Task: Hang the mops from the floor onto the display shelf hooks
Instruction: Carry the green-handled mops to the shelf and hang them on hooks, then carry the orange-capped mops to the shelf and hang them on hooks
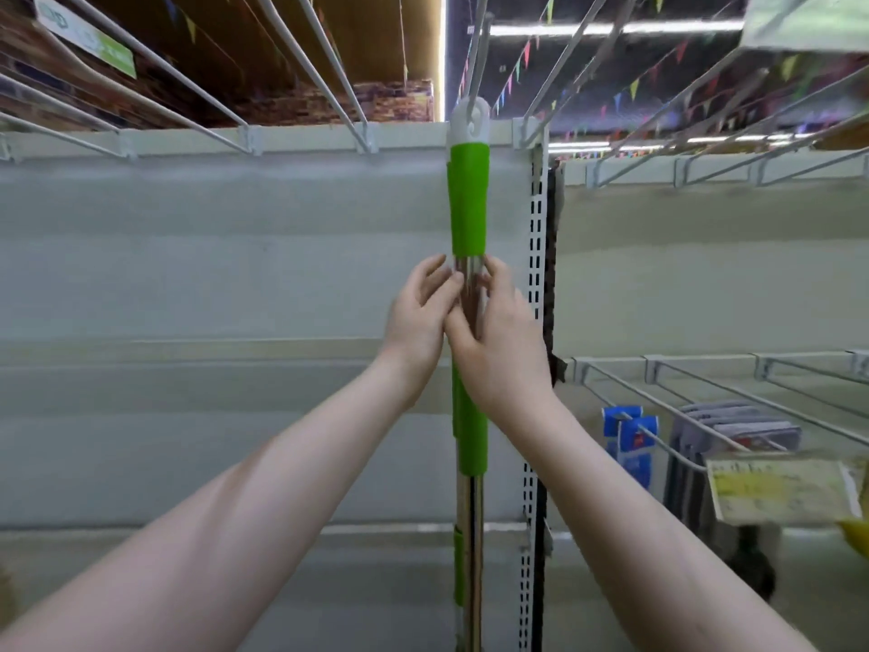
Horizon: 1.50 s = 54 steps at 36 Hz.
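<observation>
A mop handle (468,204) stands upright in the middle of the view, with green grips over a shiny metal pole. Its white end cap (470,122) sits over a white wire hook (479,44) that juts out from the top rail of the display shelf. My left hand (418,322) touches the metal section from the left with loosely curled fingers. My right hand (501,341) wraps the same section from the right. The mop head is out of view below.
More white hooks (324,63) stick out along the top rail on both sides. A slotted upright post (536,256) runs just right of the handle. Lower right hooks (705,407) carry blue packs (630,435) and grey packs, with a yellow price tag (780,487).
</observation>
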### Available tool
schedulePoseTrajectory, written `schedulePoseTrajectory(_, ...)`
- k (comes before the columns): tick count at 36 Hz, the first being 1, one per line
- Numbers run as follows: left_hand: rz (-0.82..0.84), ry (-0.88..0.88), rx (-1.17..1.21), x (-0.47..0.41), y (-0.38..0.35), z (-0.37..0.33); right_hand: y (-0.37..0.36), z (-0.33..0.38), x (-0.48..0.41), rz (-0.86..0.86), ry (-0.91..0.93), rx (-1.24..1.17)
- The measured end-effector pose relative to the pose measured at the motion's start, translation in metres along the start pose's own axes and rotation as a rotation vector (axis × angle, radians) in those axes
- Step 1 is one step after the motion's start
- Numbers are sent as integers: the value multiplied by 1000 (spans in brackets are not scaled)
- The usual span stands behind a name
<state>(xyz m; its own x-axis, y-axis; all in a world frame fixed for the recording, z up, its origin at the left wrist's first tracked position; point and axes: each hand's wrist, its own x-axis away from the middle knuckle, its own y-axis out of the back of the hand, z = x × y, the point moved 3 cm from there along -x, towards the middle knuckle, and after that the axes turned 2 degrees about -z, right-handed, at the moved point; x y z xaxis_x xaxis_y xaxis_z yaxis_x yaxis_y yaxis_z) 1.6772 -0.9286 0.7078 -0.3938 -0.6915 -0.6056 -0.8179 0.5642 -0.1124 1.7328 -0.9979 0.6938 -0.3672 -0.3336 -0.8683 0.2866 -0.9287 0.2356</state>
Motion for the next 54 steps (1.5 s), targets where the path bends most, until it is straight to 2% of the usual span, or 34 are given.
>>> schedulePoseTrajectory(5, -67, -98, 18, 25, 8, -12, -3, 5, 17, 93, -56, -302)
schedulePoseTrajectory(9, -94, -135, 22, 50, 24, -23, -5, 16, 30, 99, -161, -552)
schedulePoseTrajectory(19, -145, -76, 24, 144, 114, -20, -46, 59, 111, 119, -294, -760)
schedulePoseTrajectory(23, -187, -40, -30, 190, 168, -8, -80, 89, 165, 187, -350, -800)
schedulePoseTrajectory(30, -375, 65, -73, 254, 291, 1, -166, 165, 255, 357, -454, -828)
schedulePoseTrajectory(35, -533, 118, -154, 310, 401, -5, -233, 242, 325, 492, -493, -869)
schedulePoseTrajectory(40, -600, 199, -280, 371, 487, -13, -286, 311, 383, 604, -564, -967)
schedulePoseTrajectory(50, -1018, 303, -351, 475, 658, -32, -394, 453, 488, 999, -591, -1120)
schedulePoseTrajectory(54, -1110, 320, -371, 494, 703, -31, -435, 486, 519, 1115, -623, -1152)
